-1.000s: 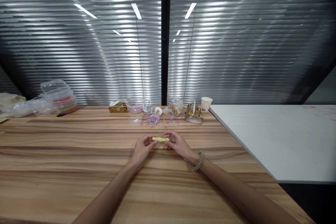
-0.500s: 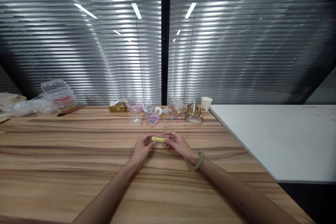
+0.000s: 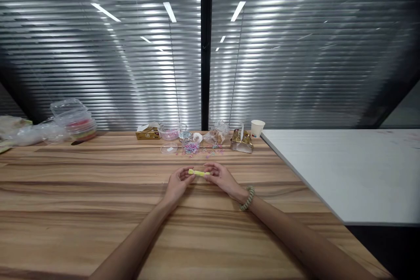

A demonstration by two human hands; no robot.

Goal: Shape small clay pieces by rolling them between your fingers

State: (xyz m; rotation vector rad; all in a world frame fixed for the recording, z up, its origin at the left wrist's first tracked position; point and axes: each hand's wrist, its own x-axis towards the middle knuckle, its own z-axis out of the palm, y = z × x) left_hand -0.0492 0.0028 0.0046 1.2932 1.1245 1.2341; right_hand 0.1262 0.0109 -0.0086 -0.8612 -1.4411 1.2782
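Note:
A small yellow strip (image 3: 199, 173) is held level above the wooden table between my two hands. My left hand (image 3: 178, 182) pinches its left end between thumb and fingers. The right end is between the thumb and fingers of my right hand (image 3: 222, 178), which has a beaded bracelet (image 3: 247, 198) at the wrist. Beyond my hands stands a clear tub of small pink and purple pieces (image 3: 190, 146), with similar pieces scattered to its right. A round clear lid (image 3: 169, 148) lies to its left.
Along the back edge are a gold box (image 3: 148, 133), a clear bowl (image 3: 169, 133), crumpled clear plastic (image 3: 219, 131), an opened gold packet (image 3: 242, 143) and a paper cup (image 3: 257, 128). Stacked plastic containers (image 3: 78, 124) sit far left. A white table (image 3: 348, 175) adjoins on the right.
The thumb and fingers of my right hand have shifted slightly on the yellow strip, and its right end now shows more. Both hands stay in nearly the same place.

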